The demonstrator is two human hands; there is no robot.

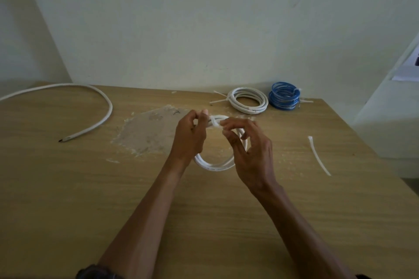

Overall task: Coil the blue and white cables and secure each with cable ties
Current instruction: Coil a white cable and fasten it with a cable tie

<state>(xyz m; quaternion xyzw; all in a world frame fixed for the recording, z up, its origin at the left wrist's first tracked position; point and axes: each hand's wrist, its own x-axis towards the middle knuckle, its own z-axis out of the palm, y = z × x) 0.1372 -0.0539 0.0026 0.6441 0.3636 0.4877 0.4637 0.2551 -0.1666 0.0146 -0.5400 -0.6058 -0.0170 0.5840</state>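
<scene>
A coiled white cable (214, 165) is held above the middle of the wooden table (68, 188). My left hand (190, 138) grips the coil's top left. My right hand (249, 154) pinches a white cable tie (216, 123) wrapped over the top of the coil, thumb and forefinger on it, the other fingers spread. At the back right lie a tied white coil (248, 99) and a tied blue coil (284, 95), side by side.
An uncoiled white cable (99, 120) curves across the table's left part, its cut end pointing to the front. A loose white cable tie (318, 156) lies at the right. A scuffed patch (149, 131) marks the tabletop. The wall stands close behind; a white ledge at right.
</scene>
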